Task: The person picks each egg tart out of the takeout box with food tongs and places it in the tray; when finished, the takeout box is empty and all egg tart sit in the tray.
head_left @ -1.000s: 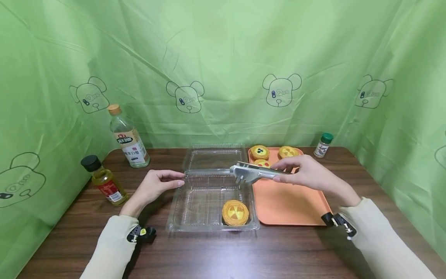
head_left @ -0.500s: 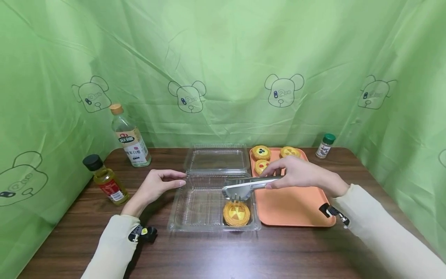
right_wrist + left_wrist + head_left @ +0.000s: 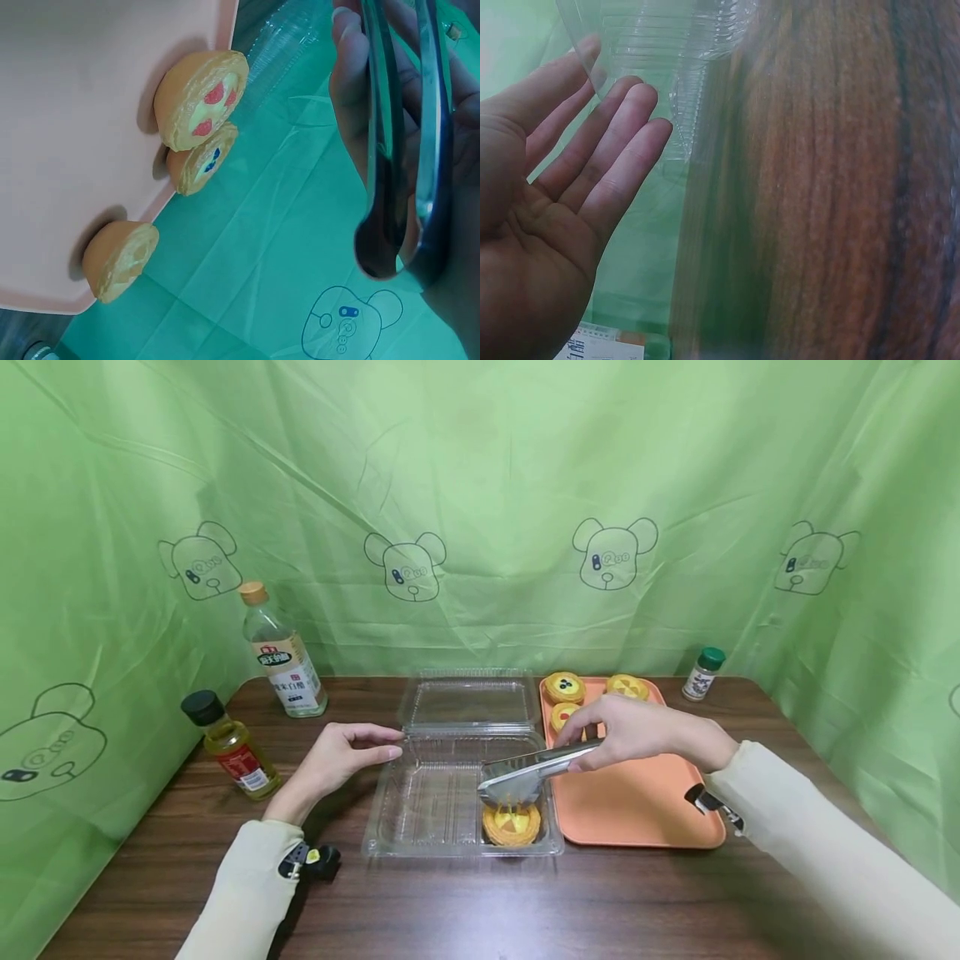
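A clear plastic clamshell box (image 3: 427, 852) lies with its lid folded back. My left hand (image 3: 345, 764) pinches the box's left rim near the hinge between thumb and forefinger; in the left wrist view the other fingers are extended. Metal tongs (image 3: 536, 768) are in my right hand (image 3: 626, 731), gripped by the handles. Their toothed end is over the rear part of an egg tart (image 3: 512, 828) in the box's right compartment, covering some of it. Whether the teeth touch it I cannot tell. The right wrist view shows the bent end of the tongs (image 3: 397, 255) and the fingers around the arms.
On the right, an orange tray (image 3: 637, 810) carries a blueberry-topped tart (image 3: 564, 687), a red-fruit-topped tart (image 3: 564, 717) and a plain-topped tart (image 3: 627, 687). An oil bottle (image 3: 240, 760) and a vinegar bottle (image 3: 288, 672) stand left; a green-capped shaker (image 3: 703, 675) stands back right.
My right hand has moved left and toward me, lowering the tongs from above the box's back onto the tart's area. My left hand stays at the rim.
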`<state>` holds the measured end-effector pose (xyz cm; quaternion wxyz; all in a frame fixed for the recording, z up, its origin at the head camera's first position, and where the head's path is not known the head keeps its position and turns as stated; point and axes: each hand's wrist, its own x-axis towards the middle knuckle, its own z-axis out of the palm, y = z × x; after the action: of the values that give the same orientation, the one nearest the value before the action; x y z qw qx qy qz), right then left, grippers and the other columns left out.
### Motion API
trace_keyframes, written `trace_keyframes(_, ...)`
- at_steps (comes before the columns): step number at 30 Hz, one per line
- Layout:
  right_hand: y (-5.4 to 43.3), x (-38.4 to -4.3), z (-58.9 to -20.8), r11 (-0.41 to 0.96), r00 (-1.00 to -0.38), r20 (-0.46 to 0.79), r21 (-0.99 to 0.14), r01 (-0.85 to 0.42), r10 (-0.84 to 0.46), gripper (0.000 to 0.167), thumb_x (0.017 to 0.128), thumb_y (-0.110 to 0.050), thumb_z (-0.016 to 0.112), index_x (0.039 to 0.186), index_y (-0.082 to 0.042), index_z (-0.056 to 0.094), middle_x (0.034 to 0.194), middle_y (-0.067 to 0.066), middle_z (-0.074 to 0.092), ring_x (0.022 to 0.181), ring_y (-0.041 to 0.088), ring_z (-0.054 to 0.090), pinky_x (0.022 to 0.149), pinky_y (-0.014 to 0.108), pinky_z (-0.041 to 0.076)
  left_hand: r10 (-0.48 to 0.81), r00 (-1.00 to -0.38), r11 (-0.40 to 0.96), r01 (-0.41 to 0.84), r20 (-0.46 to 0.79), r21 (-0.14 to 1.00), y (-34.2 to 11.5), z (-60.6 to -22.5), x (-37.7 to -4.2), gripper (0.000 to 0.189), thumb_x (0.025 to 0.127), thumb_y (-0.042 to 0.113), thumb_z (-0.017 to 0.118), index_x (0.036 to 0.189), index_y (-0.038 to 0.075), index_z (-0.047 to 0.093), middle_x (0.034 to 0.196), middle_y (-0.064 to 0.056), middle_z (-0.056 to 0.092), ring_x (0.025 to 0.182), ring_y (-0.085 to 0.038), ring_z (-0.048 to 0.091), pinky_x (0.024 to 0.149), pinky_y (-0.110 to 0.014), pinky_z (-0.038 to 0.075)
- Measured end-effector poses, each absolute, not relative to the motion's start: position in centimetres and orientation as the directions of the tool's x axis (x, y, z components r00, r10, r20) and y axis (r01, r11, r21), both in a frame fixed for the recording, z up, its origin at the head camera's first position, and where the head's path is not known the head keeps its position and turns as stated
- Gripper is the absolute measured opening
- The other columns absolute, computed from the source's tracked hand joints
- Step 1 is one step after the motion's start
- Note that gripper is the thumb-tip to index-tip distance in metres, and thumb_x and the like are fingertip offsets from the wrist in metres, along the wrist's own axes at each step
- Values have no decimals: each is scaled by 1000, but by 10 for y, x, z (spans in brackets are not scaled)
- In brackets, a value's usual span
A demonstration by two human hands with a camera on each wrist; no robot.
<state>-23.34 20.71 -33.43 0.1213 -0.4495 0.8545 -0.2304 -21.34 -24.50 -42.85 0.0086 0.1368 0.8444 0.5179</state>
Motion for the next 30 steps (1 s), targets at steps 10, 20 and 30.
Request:
trace_keyframes(10,196,-238,-329,508,-541,-95,-508,-696,-836,28,88,-27,85,114,-20,81,91,-17,71,83,10,65,69,30,52,239,-963,414,220,128,883,-244,-427,-213,29,90,20,88,116,8,82,113,-6,79,94,-15,72,77,-27,57)
trace_keyframes(20,182,-237,-323,516,-507,-176,-525,-678,-844,26,87,-25,85,112,-20,81,89,-14,70,78,14,64,65,28,50,239,-960,414,236,145,879,-245,-429,-213,29,91,20,88,116,6,82,113,-8,79,93,-13,72,77,-25,57)
trace_keyframes(30,179,-235,-325,497,-497,-168,-560,-663,-852,21,87,-19,86,108,-19,81,83,-12,68,75,10,63,65,27,52,240,-962,422,223,129,879,-244,-429,-213,29,90,22,89,116,11,83,113,-4,79,98,-17,72,79,-27,58)
